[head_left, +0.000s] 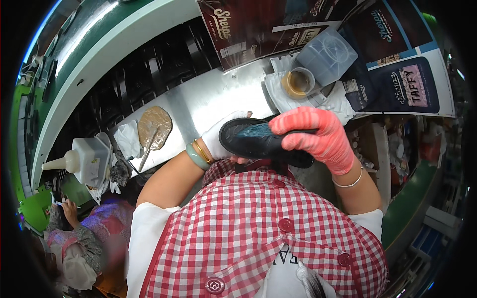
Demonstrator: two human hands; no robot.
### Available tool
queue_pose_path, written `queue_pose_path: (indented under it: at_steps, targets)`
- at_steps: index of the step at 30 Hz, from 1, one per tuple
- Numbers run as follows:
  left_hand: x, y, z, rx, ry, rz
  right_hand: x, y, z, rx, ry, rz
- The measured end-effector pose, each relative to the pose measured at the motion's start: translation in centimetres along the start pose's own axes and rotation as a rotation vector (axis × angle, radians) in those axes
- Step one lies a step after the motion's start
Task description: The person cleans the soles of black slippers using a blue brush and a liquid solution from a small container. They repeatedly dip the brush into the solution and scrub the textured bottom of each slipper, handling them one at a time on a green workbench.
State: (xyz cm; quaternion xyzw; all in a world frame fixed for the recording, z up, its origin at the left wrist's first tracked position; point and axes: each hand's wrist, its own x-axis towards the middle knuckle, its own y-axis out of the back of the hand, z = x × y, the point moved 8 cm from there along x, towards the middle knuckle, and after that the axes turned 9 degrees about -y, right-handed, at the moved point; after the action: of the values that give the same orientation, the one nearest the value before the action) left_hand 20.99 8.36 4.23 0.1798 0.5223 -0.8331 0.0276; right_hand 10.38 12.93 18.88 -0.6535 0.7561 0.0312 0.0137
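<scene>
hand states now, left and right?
Left hand: white glove, closed on the black shoe sole at its left end.
Right hand: pink glove, closed over the sole from above.

shoe [258, 141] btwn 2 hands, cup [298, 83] behind

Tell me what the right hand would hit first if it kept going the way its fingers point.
The right hand, in a pink glove, points left across the black shoe sole it grips. Going on, it would likely meet the left hand in its white glove holding the sole's far end; depth is uncertain.
</scene>
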Motion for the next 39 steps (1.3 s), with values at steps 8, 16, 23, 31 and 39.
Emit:
queue_pose_path:
  at_steps: [8,16,23,31,39]
  targets:
    - [-2.1,1.2,1.9,0.063,-0.111,-0.048,-0.8,-0.9,-1.7,-0.541,0.066,-0.140]
    - [-9.0,4.2,4.1,-0.141,-0.489,0.172,-1.5,3.8,-4.4,-0.101,0.280,0.516]
    - [-23.0,-1.7,16.6,-0.020,-1.140,0.150,-2.3,6.6,-0.7,0.098,0.249,0.778]
    - [-34.7,12.8,35.2,-0.075,-1.505,0.822,-1.4,5.4,-0.6,0.187,0.251,0.784]
    - [-51.3,17.1,40.8,1.613,-0.630,2.449,-6.1,7.2,2.9,0.214,0.050,1.032]
